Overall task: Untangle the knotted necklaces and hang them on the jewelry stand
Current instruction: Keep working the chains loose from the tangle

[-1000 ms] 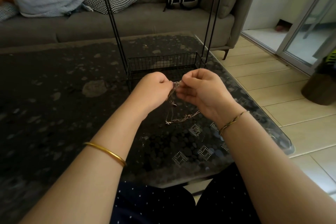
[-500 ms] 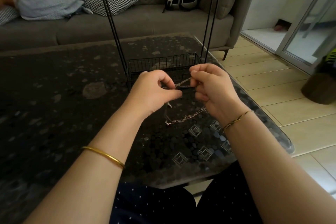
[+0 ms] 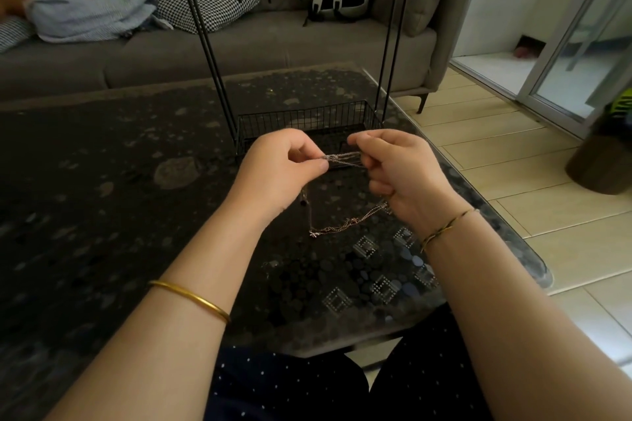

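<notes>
Her left hand (image 3: 280, 167) and right hand (image 3: 396, 167) each pinch the knotted necklaces (image 3: 342, 159), stretched taut before the jewelry stand (image 3: 307, 120); pulling harder could tighten the knot.

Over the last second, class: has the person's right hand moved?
Yes. The right hand has shifted rightwards against the stand's wire basket, stretching the necklaces away from the left hand.
</notes>
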A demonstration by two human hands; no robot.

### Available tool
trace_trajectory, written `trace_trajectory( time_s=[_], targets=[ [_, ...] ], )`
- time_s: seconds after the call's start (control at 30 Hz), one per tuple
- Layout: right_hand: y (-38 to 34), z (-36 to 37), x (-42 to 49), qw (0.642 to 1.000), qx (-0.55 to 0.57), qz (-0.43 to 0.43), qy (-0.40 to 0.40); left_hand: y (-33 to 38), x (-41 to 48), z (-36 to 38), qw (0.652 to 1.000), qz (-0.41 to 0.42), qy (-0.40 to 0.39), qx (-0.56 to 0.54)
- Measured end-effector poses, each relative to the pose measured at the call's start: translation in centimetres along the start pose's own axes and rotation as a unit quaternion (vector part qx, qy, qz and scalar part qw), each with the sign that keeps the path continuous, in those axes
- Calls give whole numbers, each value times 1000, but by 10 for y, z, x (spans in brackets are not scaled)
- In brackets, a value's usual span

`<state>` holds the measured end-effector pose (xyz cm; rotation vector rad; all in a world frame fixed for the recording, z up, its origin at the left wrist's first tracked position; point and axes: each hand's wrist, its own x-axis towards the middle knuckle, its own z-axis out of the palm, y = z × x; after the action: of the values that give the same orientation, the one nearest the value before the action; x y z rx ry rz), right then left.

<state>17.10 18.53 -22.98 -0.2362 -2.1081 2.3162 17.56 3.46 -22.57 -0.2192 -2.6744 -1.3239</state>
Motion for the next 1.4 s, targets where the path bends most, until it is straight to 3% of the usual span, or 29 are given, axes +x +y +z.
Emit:
trace_trajectory(
  time_s=[0.13,0.27,0.47,0.87,1.13,1.4],
  targets=[
    [-1,2,-4,994,-95,-2,-45,-1,0,-2,997,-41,-10,-63],
    [0,3,-6,980,-189,-55,-32,1,-2,-4,995,-58,-24,-84],
    [3,5,-3,976,-198,-94,-12,7,-3,-4,992,-82,-52,-75],
    [1,10,-5,978,-179,-103,-26,9,-3,-3,993,-87,-37,-67],
    [1,10,-5,982,-174,-68,-39,5,0,-1,993,-98,15,-62],
    [2,8,0,996,-82,-24,-29,0,4,-2,957,-205,-65,-192]
  ],
)
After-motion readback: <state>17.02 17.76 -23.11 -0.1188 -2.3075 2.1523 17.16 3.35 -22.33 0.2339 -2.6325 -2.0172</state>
